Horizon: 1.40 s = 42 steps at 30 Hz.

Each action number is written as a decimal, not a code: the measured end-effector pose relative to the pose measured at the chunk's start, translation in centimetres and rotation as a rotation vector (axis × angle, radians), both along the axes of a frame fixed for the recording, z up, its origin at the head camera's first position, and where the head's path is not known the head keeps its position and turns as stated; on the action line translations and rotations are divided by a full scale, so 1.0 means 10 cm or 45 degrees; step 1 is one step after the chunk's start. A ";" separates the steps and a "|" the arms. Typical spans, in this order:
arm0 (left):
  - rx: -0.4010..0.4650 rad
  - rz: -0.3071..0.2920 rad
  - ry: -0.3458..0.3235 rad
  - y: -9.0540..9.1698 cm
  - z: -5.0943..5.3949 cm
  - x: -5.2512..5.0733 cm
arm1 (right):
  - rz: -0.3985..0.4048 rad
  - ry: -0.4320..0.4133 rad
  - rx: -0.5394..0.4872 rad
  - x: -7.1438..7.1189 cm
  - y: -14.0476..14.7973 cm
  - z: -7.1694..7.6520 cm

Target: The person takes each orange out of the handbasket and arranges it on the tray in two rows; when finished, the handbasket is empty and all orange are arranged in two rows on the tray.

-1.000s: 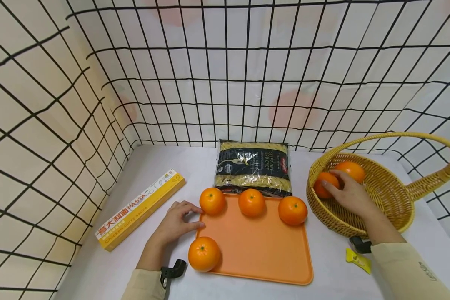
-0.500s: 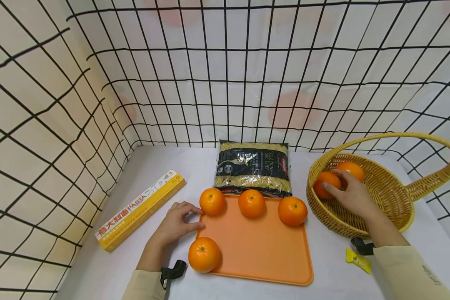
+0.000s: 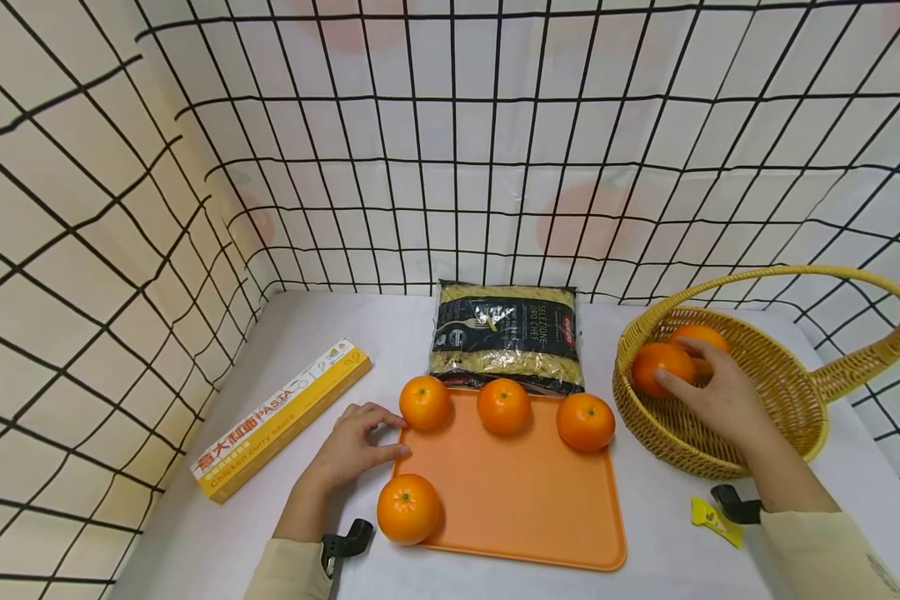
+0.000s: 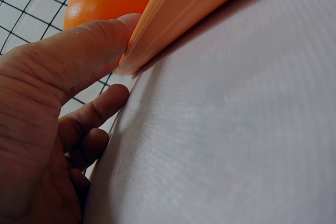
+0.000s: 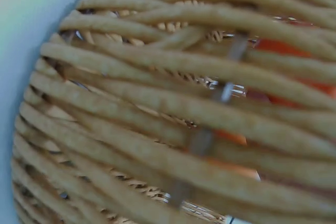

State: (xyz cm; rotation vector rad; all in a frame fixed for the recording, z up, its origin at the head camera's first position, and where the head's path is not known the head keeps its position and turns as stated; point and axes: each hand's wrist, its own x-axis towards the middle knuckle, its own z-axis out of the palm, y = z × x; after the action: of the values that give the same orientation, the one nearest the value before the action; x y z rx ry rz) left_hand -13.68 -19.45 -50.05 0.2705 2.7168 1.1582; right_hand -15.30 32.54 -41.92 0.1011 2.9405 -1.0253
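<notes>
In the head view my right hand [image 3: 723, 393] reaches into the wicker basket [image 3: 787, 417] and grips an orange [image 3: 662, 369] with thumb and fingers. Another orange [image 3: 701, 337] sits in the basket, partly behind the hand. My left hand [image 3: 354, 443] lies at the left edge of the orange tray [image 3: 525, 500], its thumb touching the rim. Three oranges, left [image 3: 424, 402], middle [image 3: 503, 406] and right [image 3: 585, 421], line the tray's far side. A fourth orange [image 3: 408, 509] sits at its near left corner. The right wrist view shows mostly the basket's weave [image 5: 157, 98].
A bag of pasta [image 3: 506, 333] lies behind the tray. To the left is a long yellow pasta box [image 3: 281, 421]. A small yellow packet [image 3: 717, 522] lies near the right wrist. Black wire grid [image 3: 450, 158] walls the back and sides, and the basket handle [image 3: 862, 275] arches high.
My right hand has shifted slightly right and nearer with its orange, which appears a little larger now. My left hand and the oranges on the tray have stayed put.
</notes>
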 end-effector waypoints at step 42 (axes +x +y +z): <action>-0.015 0.001 0.003 0.00 0.01 0.01 | 0.245 0.225 -0.319 0.73 -0.63 0.32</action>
State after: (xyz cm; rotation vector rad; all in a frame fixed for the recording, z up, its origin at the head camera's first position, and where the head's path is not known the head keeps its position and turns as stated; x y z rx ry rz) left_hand -13.63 -19.41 -49.97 0.2698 2.7253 1.1421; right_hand -8.04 26.20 -38.74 -0.2862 2.8646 -1.4225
